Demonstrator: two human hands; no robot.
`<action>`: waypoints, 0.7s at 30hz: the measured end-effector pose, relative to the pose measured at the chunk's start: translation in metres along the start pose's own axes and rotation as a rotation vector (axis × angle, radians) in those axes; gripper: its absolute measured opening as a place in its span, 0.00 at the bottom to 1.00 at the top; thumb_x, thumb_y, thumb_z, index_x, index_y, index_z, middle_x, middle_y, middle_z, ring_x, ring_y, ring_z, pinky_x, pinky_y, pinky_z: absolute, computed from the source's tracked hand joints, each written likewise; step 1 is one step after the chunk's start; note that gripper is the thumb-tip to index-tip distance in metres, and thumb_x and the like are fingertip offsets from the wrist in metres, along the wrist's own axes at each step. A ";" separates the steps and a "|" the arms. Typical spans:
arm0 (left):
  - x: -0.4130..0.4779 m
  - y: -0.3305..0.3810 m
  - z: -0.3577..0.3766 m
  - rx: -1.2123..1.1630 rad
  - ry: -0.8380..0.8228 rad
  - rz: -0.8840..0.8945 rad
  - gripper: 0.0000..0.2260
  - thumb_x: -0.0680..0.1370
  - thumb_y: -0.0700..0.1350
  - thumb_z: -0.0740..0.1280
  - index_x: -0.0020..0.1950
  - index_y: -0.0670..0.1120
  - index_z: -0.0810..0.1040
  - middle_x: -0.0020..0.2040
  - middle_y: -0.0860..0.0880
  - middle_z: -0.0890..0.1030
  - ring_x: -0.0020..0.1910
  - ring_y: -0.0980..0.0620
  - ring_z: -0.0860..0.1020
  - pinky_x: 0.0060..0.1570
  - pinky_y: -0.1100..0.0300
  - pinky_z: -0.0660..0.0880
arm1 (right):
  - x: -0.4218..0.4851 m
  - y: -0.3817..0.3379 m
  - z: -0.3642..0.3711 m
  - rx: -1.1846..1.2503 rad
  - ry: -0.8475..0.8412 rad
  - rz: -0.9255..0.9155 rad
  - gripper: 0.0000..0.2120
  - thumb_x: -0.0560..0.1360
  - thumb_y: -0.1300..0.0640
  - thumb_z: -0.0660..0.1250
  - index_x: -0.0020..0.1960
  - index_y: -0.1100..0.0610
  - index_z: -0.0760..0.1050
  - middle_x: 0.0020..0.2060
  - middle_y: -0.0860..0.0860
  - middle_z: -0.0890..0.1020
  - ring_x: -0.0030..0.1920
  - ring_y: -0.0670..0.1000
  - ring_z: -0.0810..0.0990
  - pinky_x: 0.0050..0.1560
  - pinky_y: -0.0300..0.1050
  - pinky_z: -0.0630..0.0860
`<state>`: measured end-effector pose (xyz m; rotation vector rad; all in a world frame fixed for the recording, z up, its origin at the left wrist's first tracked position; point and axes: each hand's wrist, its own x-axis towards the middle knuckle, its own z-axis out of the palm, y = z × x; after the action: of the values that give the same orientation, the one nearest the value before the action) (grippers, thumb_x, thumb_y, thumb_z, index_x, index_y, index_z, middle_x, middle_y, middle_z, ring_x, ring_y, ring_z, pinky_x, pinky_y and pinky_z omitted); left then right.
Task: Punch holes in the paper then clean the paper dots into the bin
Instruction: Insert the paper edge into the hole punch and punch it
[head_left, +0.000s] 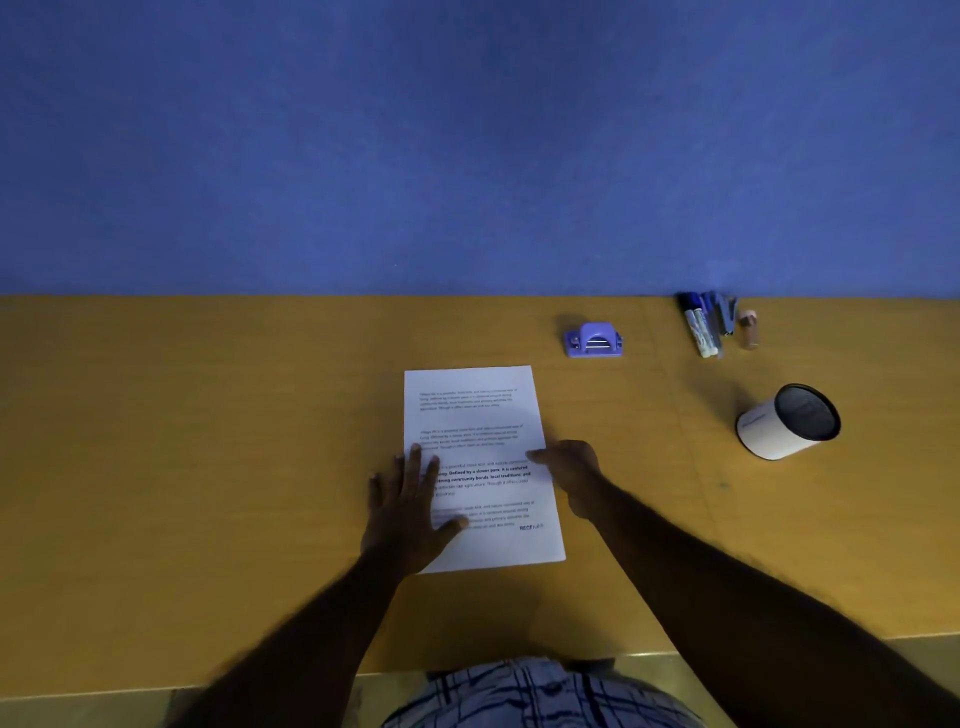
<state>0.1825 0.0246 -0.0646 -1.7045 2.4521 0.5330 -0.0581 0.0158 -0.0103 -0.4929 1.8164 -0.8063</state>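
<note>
I am reading the paper (478, 415) as lying flat on the table (208, 441), directly ahead of the body. Its long axis is running away from me, with the far end leaning slightly to the left. Both hands are sitting at its mid-length, one on each long edge.

The hole punch (593, 340) is standing beyond the sheet's far right corner, apart from the paper and close to the blue wall. This is the relation the coming move is turning on. The punch is lying ahead and to the right, so the right hand (571, 475) is the nearer one for the reach. I am judging that the sheet's short far edge is the one closest to it. No holes or paper dots are showing yet.

The left hand (408, 506) is pressing flat on the left margin, with fingers straight and spread and the thumb lying across the lower text. It is gripping nothing.

The right hand is resting at the right edge with one digit extending onto the page. The other fingers are looking folded (I cannot tell whether they are pinching the edge or merely lying on it).

The bin (769, 436), a white cylinder with a dark mouth, is standing well to the right, past the right forearm.
</note>
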 end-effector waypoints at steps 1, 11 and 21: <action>0.000 0.000 0.001 -0.003 -0.001 -0.001 0.43 0.72 0.72 0.55 0.79 0.50 0.47 0.80 0.44 0.42 0.78 0.39 0.45 0.74 0.37 0.45 | 0.003 -0.002 -0.001 0.018 0.012 0.038 0.06 0.71 0.65 0.73 0.46 0.64 0.79 0.51 0.59 0.83 0.42 0.54 0.82 0.35 0.43 0.76; 0.002 0.000 0.002 -0.023 -0.001 0.003 0.44 0.72 0.72 0.56 0.80 0.50 0.47 0.80 0.44 0.41 0.78 0.39 0.43 0.74 0.37 0.44 | 0.023 -0.007 0.008 -0.009 -0.027 0.163 0.17 0.71 0.64 0.73 0.58 0.67 0.77 0.55 0.60 0.83 0.52 0.61 0.82 0.56 0.55 0.80; 0.002 -0.004 0.006 0.020 -0.035 -0.009 0.47 0.68 0.78 0.42 0.79 0.51 0.38 0.78 0.46 0.34 0.78 0.42 0.39 0.73 0.40 0.37 | 0.020 -0.003 0.009 -0.292 0.051 -0.029 0.09 0.73 0.61 0.65 0.52 0.62 0.76 0.48 0.54 0.81 0.46 0.55 0.81 0.44 0.51 0.81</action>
<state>0.1844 0.0237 -0.0718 -1.6838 2.4161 0.5312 -0.0576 -0.0016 -0.0232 -0.6926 1.9902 -0.5787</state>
